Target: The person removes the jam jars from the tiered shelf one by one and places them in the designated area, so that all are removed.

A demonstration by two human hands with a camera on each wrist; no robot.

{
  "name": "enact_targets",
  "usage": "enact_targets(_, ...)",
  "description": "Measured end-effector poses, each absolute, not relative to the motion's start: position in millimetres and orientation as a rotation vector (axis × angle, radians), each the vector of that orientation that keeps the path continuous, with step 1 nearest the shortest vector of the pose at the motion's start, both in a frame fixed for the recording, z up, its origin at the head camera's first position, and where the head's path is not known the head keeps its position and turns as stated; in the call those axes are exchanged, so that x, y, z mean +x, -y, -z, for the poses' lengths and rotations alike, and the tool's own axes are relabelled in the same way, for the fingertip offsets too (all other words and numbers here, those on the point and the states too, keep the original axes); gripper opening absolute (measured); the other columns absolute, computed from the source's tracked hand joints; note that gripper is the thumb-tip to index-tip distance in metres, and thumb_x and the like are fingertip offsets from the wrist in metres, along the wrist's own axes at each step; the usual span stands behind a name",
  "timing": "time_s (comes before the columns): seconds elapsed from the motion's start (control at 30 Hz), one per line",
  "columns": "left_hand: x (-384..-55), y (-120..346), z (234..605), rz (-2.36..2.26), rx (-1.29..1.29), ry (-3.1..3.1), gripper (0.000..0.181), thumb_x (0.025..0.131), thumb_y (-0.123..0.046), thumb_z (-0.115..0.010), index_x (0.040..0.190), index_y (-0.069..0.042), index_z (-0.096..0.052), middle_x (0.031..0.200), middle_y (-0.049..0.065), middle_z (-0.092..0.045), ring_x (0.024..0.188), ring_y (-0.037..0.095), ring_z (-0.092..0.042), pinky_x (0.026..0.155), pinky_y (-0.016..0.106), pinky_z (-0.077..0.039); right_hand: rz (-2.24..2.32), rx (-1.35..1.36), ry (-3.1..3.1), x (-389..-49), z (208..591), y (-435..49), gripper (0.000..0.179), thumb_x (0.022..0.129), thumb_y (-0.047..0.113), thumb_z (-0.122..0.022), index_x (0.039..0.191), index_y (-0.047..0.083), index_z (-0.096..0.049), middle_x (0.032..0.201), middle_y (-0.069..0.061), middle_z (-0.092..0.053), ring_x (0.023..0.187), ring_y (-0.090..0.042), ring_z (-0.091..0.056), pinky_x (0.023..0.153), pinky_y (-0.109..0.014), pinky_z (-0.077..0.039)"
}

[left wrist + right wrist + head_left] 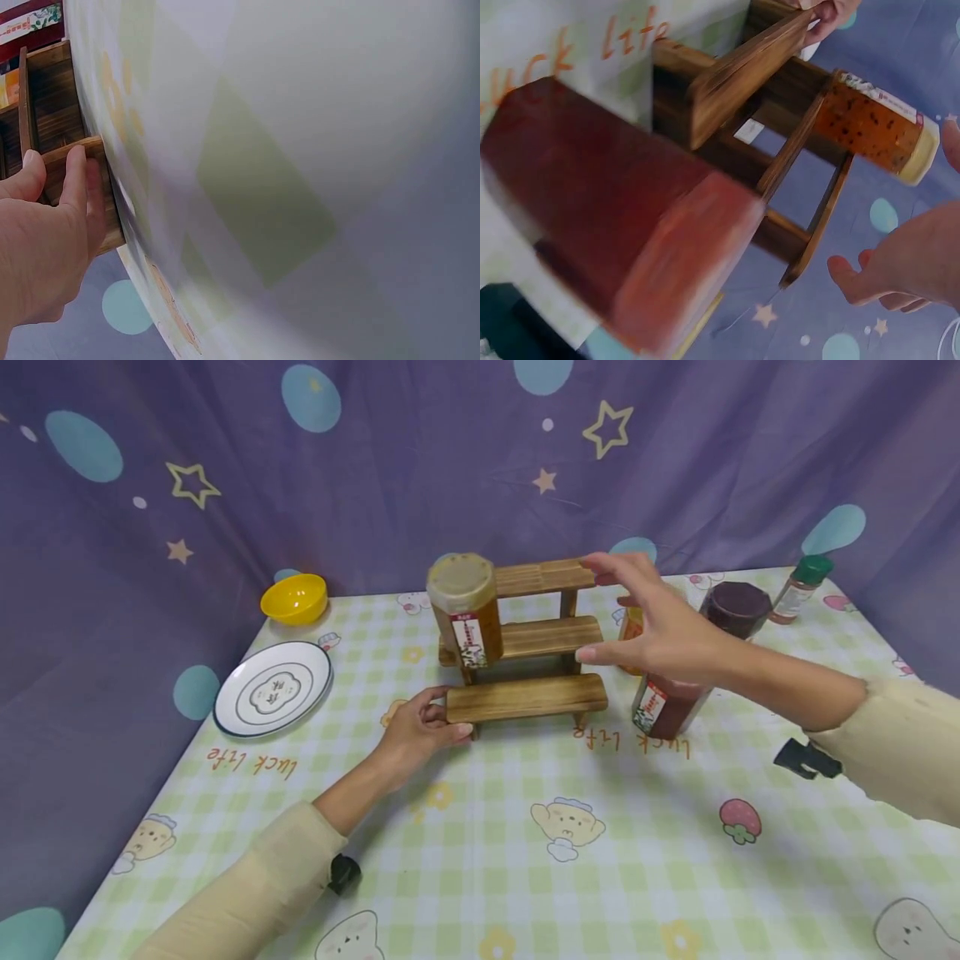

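A three-step wooden shelf [527, 696] stands on the table. My left hand [412, 733] grips the left end of its lowest step; in the left wrist view the thumb and fingers [75, 180] pinch the wood. On the left of the middle step stands a honey-coloured jar [491, 631] with a cream lid and a label. My right hand [663, 631] hovers by the shelf's right end, its thumb and fingers spread apart with nothing between them. Below it on the table, partly hidden by the hand, is a dark red jar [678, 714], large in the right wrist view.
Behind the right hand are a dark-lidded jar [738, 606] and a partly hidden orange jar [630, 625]. A green-capped shaker [801, 589] stands at the back right. To the left are a yellow bowl [295, 602] and a white plate [240, 697]. A purple curtain [450, 460] hangs behind.
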State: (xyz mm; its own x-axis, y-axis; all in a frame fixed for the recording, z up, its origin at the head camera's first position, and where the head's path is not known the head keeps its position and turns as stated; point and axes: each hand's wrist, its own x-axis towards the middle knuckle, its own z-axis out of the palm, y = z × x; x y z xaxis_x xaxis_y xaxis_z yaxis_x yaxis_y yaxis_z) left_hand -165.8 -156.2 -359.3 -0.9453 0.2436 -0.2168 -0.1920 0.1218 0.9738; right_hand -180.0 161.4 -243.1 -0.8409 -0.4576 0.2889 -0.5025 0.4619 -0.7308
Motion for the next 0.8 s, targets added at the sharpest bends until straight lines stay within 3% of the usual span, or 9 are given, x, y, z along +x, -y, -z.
enact_targets(0.3,-165.3,155.6,358.6,-1.861,0.048,-2.109,0.077,0.087,0.005,-0.068,0.151,-0.003,-0.025,0.1,0.011,-0.053,0.082,0.017,-0.063,0.09,0.04,-0.057,-1.51,0.919,2.608,-195.6,235.0,-125.7,0.087,0.081,0.022,-0.08,0.151,0.02,-0.029,0.145,-0.002,-0.035,0.134,-0.018,-0.035,0.113,-0.038,-0.034)
enact_targets(0.5,-165.7,154.3,357.2,-1.861,0.063,-2.117,0.077,0.086,0.005,-0.068,0.15,-0.004,-0.026,0.102,0.013,-0.056,0.084,0.021,-0.066,0.09,0.042,-0.058,-1.587,1.011,2.537,-212.9,228.8,-102.0,0.092,0.077,0.009,-0.082,0.152,0.009,-0.027,0.148,-0.01,-0.038,0.136,-0.023,-0.037,0.113,-0.035,-0.037)
enact_targets(0.8,-165.4,156.0,357.6,-1.843,0.105,-2.136,0.075,0.087,0.004,-0.067,0.15,-0.001,-0.025,0.1,0.014,-0.058,0.085,0.023,-0.067,0.089,0.042,-0.057,-1.531,1.066,2.655,-228.1,217.5,-66.2,0.101,0.076,0.021,-0.084,0.153,0.01,-0.021,0.144,-0.009,-0.041,0.129,-0.019,-0.043,0.106,-0.03,-0.045)
